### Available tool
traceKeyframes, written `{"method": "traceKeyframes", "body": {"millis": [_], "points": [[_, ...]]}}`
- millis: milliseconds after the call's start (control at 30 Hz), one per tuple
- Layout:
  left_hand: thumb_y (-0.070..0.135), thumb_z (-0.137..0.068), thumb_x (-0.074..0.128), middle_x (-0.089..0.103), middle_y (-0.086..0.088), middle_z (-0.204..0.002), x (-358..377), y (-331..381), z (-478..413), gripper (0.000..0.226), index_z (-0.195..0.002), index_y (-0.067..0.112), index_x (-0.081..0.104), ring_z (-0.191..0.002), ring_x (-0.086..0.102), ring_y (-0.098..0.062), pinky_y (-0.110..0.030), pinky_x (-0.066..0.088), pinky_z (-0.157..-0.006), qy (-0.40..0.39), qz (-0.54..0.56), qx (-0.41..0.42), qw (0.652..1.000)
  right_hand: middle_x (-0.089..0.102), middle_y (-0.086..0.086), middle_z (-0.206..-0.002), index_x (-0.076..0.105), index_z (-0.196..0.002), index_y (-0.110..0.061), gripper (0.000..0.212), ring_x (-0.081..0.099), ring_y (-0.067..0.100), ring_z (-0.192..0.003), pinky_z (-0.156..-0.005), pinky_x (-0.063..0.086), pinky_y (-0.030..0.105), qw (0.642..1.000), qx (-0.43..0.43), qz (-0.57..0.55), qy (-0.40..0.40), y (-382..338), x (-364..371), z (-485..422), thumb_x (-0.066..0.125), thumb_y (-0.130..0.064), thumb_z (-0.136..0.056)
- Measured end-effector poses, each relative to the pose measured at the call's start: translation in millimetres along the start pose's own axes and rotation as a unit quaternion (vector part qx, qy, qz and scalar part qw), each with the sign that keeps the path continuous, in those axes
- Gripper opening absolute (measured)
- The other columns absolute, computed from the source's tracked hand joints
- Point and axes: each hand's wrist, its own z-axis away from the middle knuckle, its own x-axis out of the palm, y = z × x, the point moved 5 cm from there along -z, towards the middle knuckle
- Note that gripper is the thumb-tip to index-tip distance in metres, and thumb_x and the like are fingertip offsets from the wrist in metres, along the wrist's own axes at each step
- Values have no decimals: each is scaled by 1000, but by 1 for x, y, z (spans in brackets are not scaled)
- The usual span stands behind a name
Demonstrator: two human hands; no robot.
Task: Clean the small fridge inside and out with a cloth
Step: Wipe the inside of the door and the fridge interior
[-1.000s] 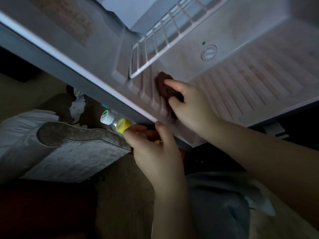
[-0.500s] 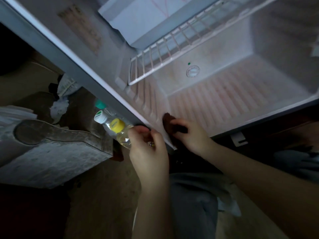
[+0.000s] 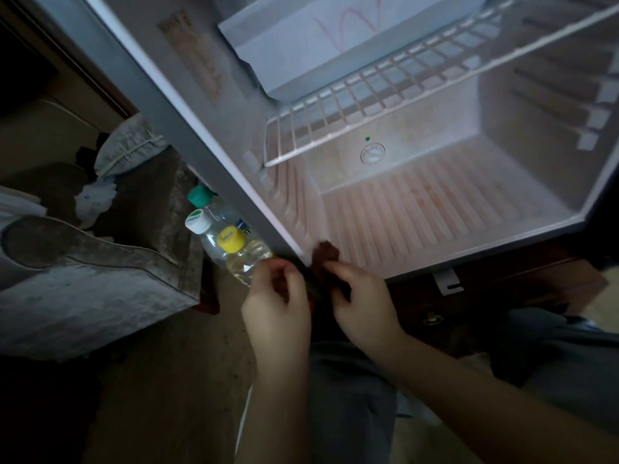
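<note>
a second ago the dark brown crumpled cloth (image 3: pixel 324 257) was up on the ribbed left inner wall of the small grey fridge with white plastic lining (image 3: pixel 522 195), just under the shelf. now it's dragged down and out to the front lower-left corner, touching the lip where wall meets floor. we read that as the left-wall stroke ending at the edge. the ribbed floor looks pinkish-stained, so we judge the inside isn't done and the outside is still to do.

right hand (image 3: pixel 365 303) pinches the cloth, fingers curled round it. left hand (image 3: pixel 278 303) sits just beside it at the corner, fingers curled narrow; we can't tell if it holds anything.

counts: one cloth, one fridge, two hands, one white wire shelf (image 3: pixel 368 95), one round white dial (image 3: pixel 372 153) on the back wall, and three clear plastic bottles just left of the fridge: yellow cap (image 3: pixel 230 240), white cap (image 3: pixel 197 221), teal cap (image 3: pixel 200 195).
</note>
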Motion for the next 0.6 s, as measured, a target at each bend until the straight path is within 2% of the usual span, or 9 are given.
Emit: {"method": "traceKeyframes", "body": {"millis": [67,133,200,267,333,433,533,600], "points": [[20,-91,56,63,11,-66,2,4,4,6,-87,22,61,-70,59,3,-9,38,-56,-16,10,11,1000,67,3,-120,65,-123,-13,44,61,16,-114,-100,35,13,999,33,4,-25,3,-1,-1,59,5,-84],[28,-90,54,61,12,-63,2,13,8,7,-86,25,59,-67,60,0,-13,39,-55,-27,17,50,998,67,-1,-119,66,-123,-16,42,61,11,-112,-102,40,17,1000,14,-4,-24,-12,-7,-8,60,1,-85],[31,-89,52,61,10,-66,-8,25,8,9,-85,25,56,-65,59,1,-10,38,-54,-20,39,86,995,68,-3,-118,68,-120,-18,40,61,7,-111,-100,43,17,998,-50,-27,4,-47,-17,-15,61,1,-84],[39,-86,48,62,14,-79,-25,37,2,18,-84,22,55,-66,59,2,-8,39,-57,8,67,120,991,68,-4,-118,70,-116,-16,37,61,5,-112,-99,44,17,989,-130,-64,30,-82,-26,-20,60,0,-83],[44,-86,45,62,16,-82,-41,45,-6,26,-84,21,57,-66,59,1,-9,41,-58,24,86,134,987,66,-8,-118,69,-117,-16,39,61,4,-113,-98,43,14,983,-162,-73,47,-98,-28,-23,60,0,-82],[42,-87,47,63,10,-71,-61,56,-22,23,-83,22,58,-61,60,-4,-16,44,-56,42,95,137,985,62,-13,-116,62,-123,-24,46,61,6,-112,-98,41,12,992,-94,-69,51,-93,-26,-23,63,2,-85],[35,-90,51,63,9,-69,-78,68,-39,14,-85,24,58,-68,60,-5,-25,46,-62,44,87,145,985,64,-11,-116,56,-123,-32,47,61,7,-109,-103,46,29,998,-12,-62,22,-93,-24,-21,64,-2,-87],[31,-89,57,65,9,-77,-87,75,-50,9,-90,22,58,-73,61,-5,-30,49,-68,40,75,153,985,68,-6,-115,63,-123,-27,44,63,8,-105,-99,49,34,997,-28,-59,37,-117,-30,-29,64,-3,-86]]}}
